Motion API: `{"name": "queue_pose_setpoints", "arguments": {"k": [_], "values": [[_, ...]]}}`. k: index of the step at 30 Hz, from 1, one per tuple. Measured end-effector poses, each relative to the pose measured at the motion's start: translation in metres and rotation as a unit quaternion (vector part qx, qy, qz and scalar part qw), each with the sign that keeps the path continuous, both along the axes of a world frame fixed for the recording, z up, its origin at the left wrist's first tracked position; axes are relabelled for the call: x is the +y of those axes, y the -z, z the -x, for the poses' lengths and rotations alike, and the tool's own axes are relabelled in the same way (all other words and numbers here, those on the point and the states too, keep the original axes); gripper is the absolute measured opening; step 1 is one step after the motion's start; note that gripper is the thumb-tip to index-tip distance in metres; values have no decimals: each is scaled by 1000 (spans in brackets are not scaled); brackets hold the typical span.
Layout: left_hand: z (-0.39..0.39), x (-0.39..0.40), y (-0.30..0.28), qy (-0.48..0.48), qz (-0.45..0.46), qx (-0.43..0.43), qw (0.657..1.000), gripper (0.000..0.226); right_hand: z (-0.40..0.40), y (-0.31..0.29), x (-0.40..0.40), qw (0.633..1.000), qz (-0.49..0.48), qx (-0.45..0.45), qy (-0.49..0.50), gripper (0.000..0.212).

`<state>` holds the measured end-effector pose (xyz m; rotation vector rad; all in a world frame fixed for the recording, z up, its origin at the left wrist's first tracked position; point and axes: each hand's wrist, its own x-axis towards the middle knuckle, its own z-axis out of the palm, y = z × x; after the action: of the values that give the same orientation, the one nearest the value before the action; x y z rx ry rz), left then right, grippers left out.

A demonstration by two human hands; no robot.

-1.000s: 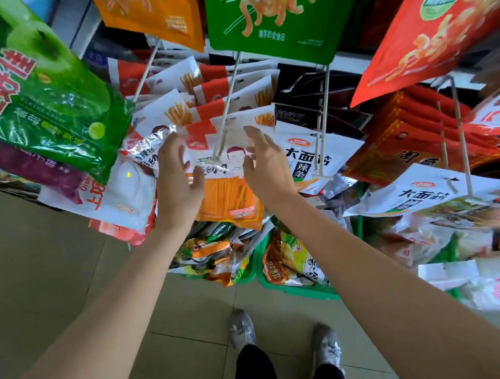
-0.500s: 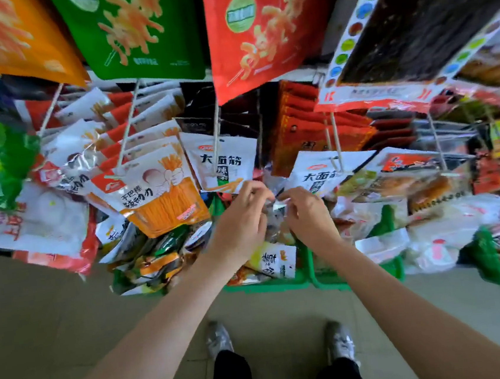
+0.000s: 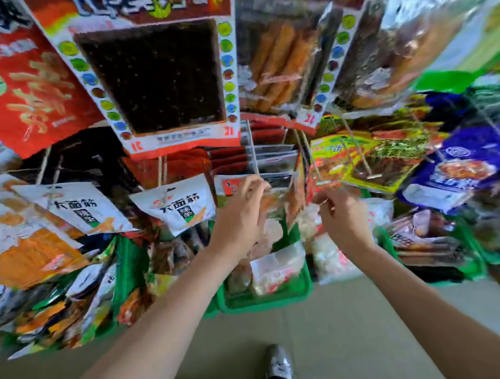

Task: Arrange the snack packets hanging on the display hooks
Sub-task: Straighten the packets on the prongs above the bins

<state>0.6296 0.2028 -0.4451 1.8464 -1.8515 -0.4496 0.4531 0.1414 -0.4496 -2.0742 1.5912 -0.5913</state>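
— What can't you make out?
— The right-hand packets [image 3: 454,29] are smeared by blur; their print is unreadable. The left hand [image 3: 239,221] covers most of the clear packet [image 3: 274,200] it reaches.
— And the right hand's [image 3: 343,219] grip?
— Unclear what its fingertips [image 3: 320,197] pinch. The top edge crops the seaweed packet [image 3: 153,76].

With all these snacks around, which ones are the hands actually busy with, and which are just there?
In use:
left hand
right hand
clear packet
hook

Just there:
white packets
blue packet
green bin
seaweed pack
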Motion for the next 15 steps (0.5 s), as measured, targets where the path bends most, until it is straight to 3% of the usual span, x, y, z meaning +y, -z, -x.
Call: {"name": "queue_pose_setpoints", "arguments": {"k": [8,15], "values": [[39,-41,-12,-24,-12,-35,999,39,19,-10,-39,996,-3,26,-81,28],[62,-55,-9,28,-12,-7,1000,41,23,-11,-40,998,-34,4,-45,31]]}}
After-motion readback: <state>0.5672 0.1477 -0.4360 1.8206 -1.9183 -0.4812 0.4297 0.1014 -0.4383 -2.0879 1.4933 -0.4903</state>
